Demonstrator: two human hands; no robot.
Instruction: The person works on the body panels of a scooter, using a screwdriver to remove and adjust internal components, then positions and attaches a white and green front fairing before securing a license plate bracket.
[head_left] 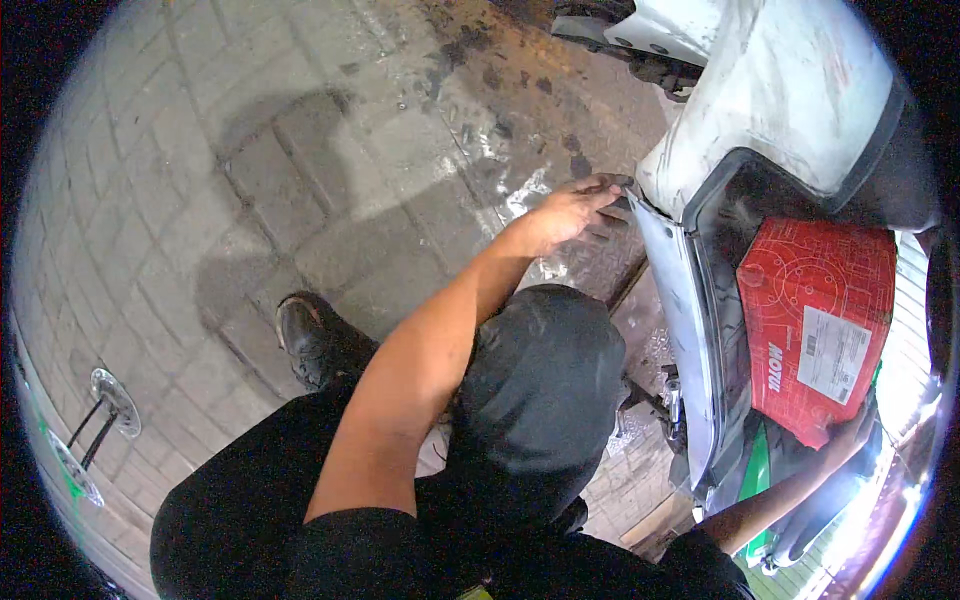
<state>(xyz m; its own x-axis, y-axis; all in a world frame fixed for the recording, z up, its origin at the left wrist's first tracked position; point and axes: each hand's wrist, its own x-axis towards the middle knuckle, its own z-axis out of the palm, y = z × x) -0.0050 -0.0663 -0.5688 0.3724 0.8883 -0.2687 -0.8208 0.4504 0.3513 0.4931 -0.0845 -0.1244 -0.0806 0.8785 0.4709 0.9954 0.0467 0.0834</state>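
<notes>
A dirty white scooter (750, 110) fills the right side of the head view. My left hand (585, 212) reaches to its lower body panel (665, 300), fingers apart and fingertips at the panel's upper edge. A red cardboard box (775, 290) with a white label sits inside the scooter's step-through. My right hand (848, 430) is at the box's lower right corner; its fingers are partly hidden, and whether they grip is unclear. My bent knee (535, 380) is beside the panel, below my left forearm.
Grey paving (160, 230) lies to the left, under my boot (315, 340). A dark, stained patch of ground (540, 80) is beside the scooter. Two round metal discs with dark rods (115, 405) are at the far left. Bright glare covers the lower right edge.
</notes>
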